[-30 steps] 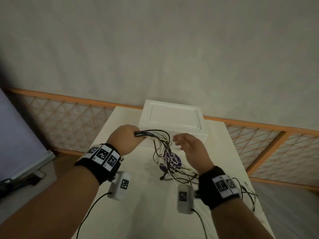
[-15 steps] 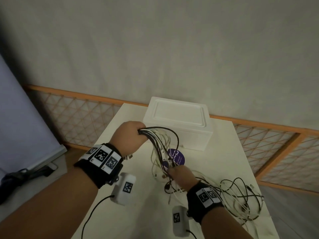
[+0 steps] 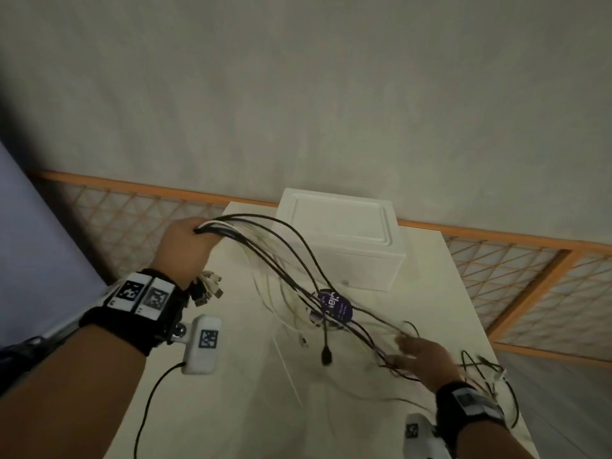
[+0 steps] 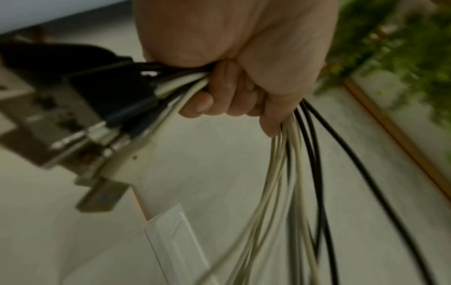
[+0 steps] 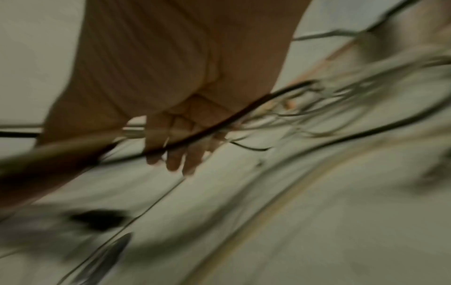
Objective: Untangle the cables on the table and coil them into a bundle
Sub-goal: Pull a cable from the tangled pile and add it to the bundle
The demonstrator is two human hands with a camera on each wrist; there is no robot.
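The left hand (image 3: 185, 246) is raised above the table's far left corner, fist clenched round a bunch of black and white cables (image 3: 281, 256); in the left wrist view the fingers (image 4: 227, 96) wrap the strands tight, with the USB plugs (image 4: 109, 154) sticking out behind the palm. The right hand (image 3: 420, 359) is low over the near right of the table (image 3: 231, 392), well apart from the left, fingers (image 5: 175, 154) spread and fairly straight with strands running across them; the right wrist view is badly smeared, so I cannot tell whether any finger actually pinches a cable. From the left fist the cables slope down to the right hand, and loose loops trail past the right wrist to the table's right edge. A black plug (image 3: 326, 354) dangles mid-span. A purple round sticker (image 3: 334, 304) lies on the table under the strands. Behind it stands a white box (image 3: 344, 246), lid on, contents hidden.
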